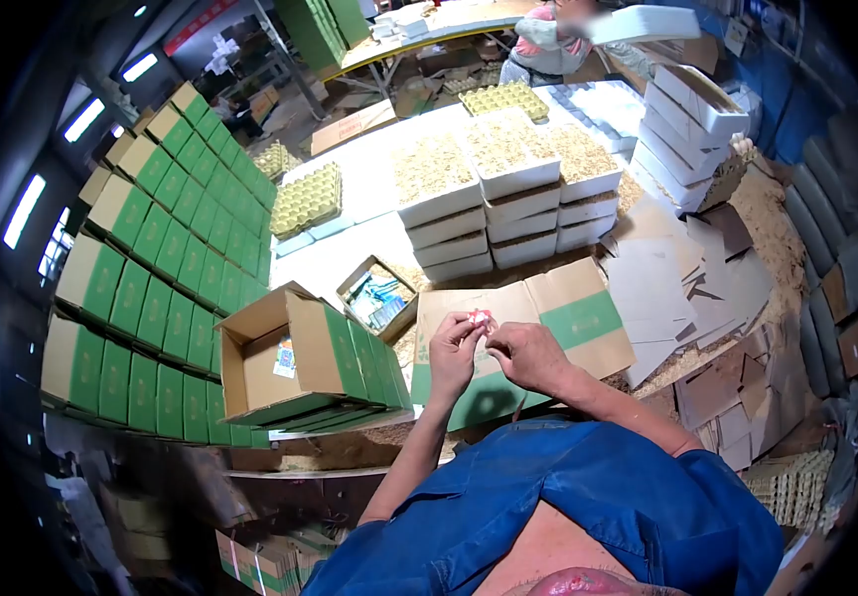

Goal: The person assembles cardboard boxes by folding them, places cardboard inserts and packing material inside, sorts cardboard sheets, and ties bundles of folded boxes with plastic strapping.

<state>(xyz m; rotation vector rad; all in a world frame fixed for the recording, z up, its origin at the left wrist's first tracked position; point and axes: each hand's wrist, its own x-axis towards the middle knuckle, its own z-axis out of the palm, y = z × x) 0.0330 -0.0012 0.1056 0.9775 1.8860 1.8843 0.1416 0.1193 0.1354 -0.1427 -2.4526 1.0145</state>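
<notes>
Both my hands are raised close together over a flat brown cardboard sheet with green bands. A small red and white item is pinched in the fingers of my left hand. Just right of it, my right hand has its fingers pressed together; whether they hold part of the item is too small to tell. An open carton with a printed label inside stands to the left of my hands. Behind it, a small open box holds blue and white packets.
Green and tan cartons are stacked high at the left. White boxes filled with shavings stand beyond the sheet. Egg trays lie on the white table. At the right are loose cardboard pieces. Another person handles a white box at the back.
</notes>
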